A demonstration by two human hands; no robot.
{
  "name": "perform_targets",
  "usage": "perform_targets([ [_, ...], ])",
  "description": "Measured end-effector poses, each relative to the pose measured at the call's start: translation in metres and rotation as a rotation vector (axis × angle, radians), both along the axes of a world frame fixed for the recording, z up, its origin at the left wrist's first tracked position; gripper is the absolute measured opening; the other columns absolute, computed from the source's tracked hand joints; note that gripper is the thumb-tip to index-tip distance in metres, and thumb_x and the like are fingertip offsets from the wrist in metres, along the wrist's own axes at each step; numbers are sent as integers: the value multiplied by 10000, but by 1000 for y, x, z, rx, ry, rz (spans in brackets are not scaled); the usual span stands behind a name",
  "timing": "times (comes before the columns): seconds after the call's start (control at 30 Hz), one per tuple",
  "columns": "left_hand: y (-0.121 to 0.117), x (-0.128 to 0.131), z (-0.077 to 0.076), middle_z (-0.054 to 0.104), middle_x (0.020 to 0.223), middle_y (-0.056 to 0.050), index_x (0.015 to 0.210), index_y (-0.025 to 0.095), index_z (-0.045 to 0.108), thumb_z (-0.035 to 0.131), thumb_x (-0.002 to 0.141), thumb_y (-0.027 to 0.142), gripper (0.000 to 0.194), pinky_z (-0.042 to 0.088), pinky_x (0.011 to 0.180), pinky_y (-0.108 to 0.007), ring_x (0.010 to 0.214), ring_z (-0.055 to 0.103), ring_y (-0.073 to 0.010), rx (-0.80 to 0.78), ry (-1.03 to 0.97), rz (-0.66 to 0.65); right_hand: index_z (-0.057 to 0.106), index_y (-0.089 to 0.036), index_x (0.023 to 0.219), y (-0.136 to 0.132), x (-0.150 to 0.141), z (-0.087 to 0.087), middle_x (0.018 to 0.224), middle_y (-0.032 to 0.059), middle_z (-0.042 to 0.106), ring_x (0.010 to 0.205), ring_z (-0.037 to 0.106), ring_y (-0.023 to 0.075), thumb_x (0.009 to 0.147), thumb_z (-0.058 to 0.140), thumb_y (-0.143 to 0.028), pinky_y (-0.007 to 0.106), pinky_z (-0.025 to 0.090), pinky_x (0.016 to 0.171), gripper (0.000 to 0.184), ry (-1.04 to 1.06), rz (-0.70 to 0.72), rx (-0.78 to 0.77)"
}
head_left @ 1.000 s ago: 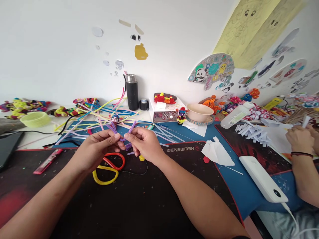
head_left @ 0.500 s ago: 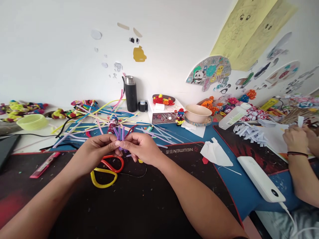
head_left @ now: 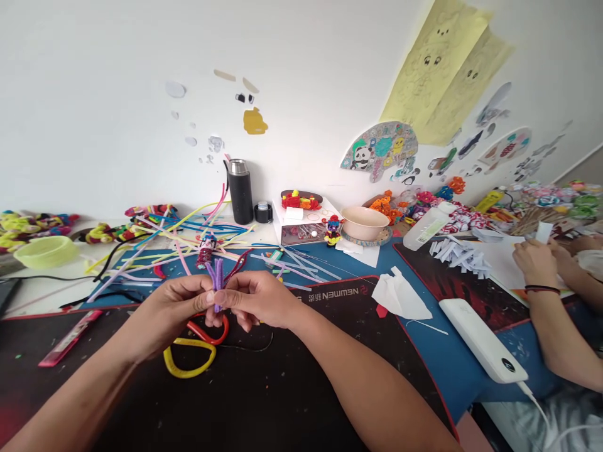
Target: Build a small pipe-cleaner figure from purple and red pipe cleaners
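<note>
My left hand [head_left: 175, 306] and my right hand [head_left: 257, 297] meet over the black desk mat [head_left: 264, 389], both pinched on a small bundle of purple pipe cleaners [head_left: 217, 275]. The bundle's ends stick up between my fingertips. Directly below my hands lie scissors [head_left: 195, 348] with one red and one yellow handle loop. A heap of loose coloured pipe cleaners [head_left: 188, 235] spreads over the table behind my hands.
A black flask [head_left: 240, 183], a white box [head_left: 304, 225] and a beige bowl [head_left: 365, 221] stand at the back. A white power bank [head_left: 480, 338] and white paper [head_left: 400, 294] lie to the right. Another person's hands [head_left: 534, 260] handle paper strips at far right.
My hands have closed together and sunk slightly in view. The purple pipe cleaners, spread apart a second ago, are now gathered into an upright bundle between my fingertips.
</note>
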State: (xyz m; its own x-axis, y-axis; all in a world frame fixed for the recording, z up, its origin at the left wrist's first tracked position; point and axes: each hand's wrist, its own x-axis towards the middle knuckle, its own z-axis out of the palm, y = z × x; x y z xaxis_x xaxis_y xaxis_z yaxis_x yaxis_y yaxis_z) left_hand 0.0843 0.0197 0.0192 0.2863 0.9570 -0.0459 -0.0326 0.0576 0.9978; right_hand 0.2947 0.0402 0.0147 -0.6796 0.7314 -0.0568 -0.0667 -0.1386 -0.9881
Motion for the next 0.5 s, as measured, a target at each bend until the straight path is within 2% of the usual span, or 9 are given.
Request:
perform_targets([
  [0.17,-1,3,1,725,562,-56,629,224,812,1025,599,588,423,572,529,-266,508,670,-183,-100,-72,-23,625,-201,840,0,-1,-1,568,-84,583,468,571,87,841,887,-606,208,342,440,482,53,32,-60],
  [0.33,-2,6,-2,739,582,-37,680,204,788,1026,621,577,447,567,523,-226,512,672,-154,-130,-122,-1,635,-194,838,0,0,0,568,-83,585,454,558,85,821,896,-621,212,328,431,501,77,20,-88],
  [0.5,-2,6,0,742,580,-37,694,200,794,1057,557,559,465,564,510,-222,505,677,-157,-153,-135,55,616,-195,820,0,-3,-2,565,-83,589,446,561,82,817,893,-638,212,335,434,523,83,25,-92],
])
